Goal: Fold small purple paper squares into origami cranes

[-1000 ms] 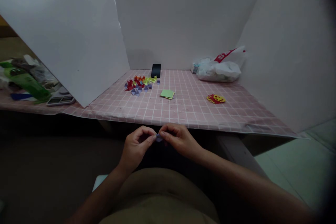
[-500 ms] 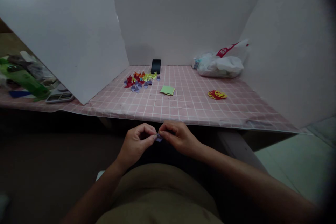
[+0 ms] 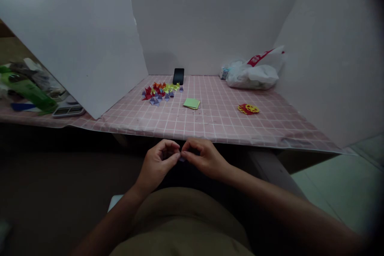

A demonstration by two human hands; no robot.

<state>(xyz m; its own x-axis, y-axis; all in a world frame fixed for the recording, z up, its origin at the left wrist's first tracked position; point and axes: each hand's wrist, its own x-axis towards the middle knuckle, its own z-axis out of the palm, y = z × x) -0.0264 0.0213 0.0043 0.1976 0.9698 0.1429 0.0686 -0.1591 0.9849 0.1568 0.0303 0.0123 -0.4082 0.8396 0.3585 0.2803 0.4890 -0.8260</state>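
Since half a second ago, the fingertips have closed in, covering more of the small folded purple paper (image 3: 182, 159); the tabletop things lie as before. Far left come one translucent green plastic bottle (image 3: 33, 93), then one flat digital scale (image 3: 68, 111) and a smooth white panel (image 3: 81, 36). The left hand (image 3: 158, 162) has its forefinger curled and thumb tip at the purple paper (I cannot tell whether they grip it). Beyond sit pointed folded-paper pieces (image 3: 157, 93): at least six purple, the red, orange and yellow too bunched to count. One black glossy phone (image 3: 178, 76) leans behind. The purple paper is between both hands, below the table edge. One stack of square green-topped sheets (image 3: 191, 103) lies beyond. The right hand (image 3: 207, 159) pinches the purple paper, thumb against forefinger. Rightmost are flat red-and-yellow openwork pieces (image 3: 248, 109) and one crinkled white plastic bag (image 3: 255, 75).
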